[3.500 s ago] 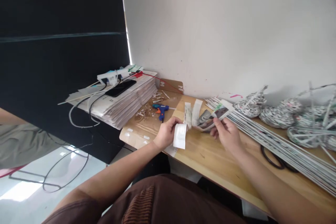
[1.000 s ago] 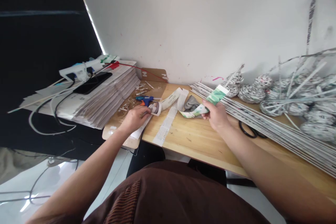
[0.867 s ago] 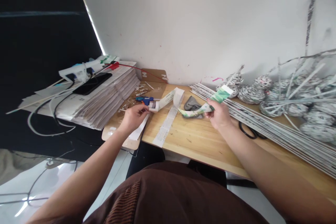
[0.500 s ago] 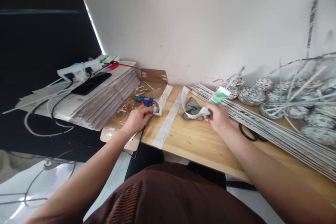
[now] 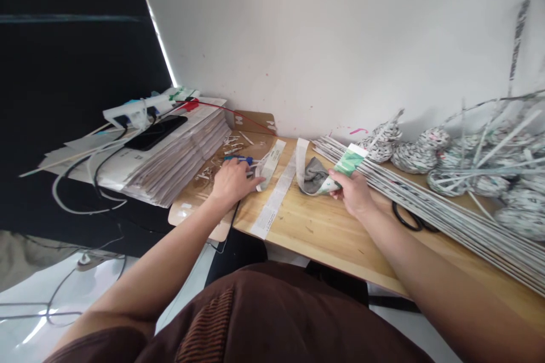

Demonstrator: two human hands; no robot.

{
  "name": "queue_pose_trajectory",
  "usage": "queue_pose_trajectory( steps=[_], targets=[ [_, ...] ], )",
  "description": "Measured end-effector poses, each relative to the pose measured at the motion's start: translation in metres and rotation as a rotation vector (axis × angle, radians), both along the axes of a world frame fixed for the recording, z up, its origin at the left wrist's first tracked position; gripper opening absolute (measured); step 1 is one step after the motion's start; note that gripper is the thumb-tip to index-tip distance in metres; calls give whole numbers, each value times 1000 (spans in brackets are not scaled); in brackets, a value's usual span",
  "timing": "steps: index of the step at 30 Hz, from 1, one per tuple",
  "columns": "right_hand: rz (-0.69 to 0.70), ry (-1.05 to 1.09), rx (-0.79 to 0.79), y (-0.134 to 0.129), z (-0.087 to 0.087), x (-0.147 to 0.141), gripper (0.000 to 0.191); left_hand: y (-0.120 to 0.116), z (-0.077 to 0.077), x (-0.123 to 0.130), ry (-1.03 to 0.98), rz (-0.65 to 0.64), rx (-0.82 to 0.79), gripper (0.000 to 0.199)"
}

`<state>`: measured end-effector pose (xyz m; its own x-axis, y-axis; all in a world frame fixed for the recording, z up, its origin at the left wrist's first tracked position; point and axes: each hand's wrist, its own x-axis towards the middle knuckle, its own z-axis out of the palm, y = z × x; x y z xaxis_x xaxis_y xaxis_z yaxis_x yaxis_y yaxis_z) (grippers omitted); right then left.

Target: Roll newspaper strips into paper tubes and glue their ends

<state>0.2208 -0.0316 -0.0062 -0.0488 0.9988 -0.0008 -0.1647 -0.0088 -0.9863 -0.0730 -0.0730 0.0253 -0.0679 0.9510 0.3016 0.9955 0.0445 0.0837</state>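
My right hand (image 5: 351, 190) grips a green and white paper strip (image 5: 349, 161), which curls down and round to the left beside a crumpled grey cloth (image 5: 314, 176). My left hand (image 5: 233, 181) reaches over the blue glue gun (image 5: 243, 159), its thumb spread from the other fingers and close to a short white paper strip (image 5: 272, 162). The hand hides most of the gun. Between my hands a long pale printed strip (image 5: 275, 198) lies flat on the wooden table (image 5: 327, 227).
Left stands a paper stack (image 5: 183, 153) carrying a black phone (image 5: 156, 133) and a white power strip (image 5: 138, 112). Rolled paper sticks (image 5: 447, 215) lie at the right, before bundled paper coils (image 5: 413, 156). Black scissor handles (image 5: 406, 216) show beside the sticks.
My left hand has left the short white strip's near end and spread over the glue gun. My right hand still holds the green and white strip. The view has shifted slightly.
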Motion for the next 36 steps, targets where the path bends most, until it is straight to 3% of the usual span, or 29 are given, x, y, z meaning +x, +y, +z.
queue_pose_trajectory(
  steps=[6, 12, 19, 21, 24, 28, 32, 36],
  targets=[
    [9, -30, 9, 0, -2, 1, 31, 1, -16, -8, -54, -210, -6, 33],
    [20, -98, 14, -1, -3, 0, 32, -12, -8, -21, 123, -531, -44, 37],
    [20, -122, 28, 0, -2, 1, 33, -22, 3, -16, 219, -604, -70, 12],
    [30, -128, 35, 1, -3, 1, 34, -23, 2, -18, 171, -553, -26, 14],
    [58, -139, 54, 0, -4, 1, 34, -20, 1, -18, 19, -335, 52, 25],
    [76, -156, 83, -1, -4, 1, 34, -13, 1, -9, -82, -145, 3, 43],
    [66, -179, 87, -1, -4, 1, 35, -8, -3, 9, 39, -33, -23, 56],
    [65, -185, 85, -1, -5, 2, 36, -4, -12, 19, 22, -47, -89, 40]
  ],
)
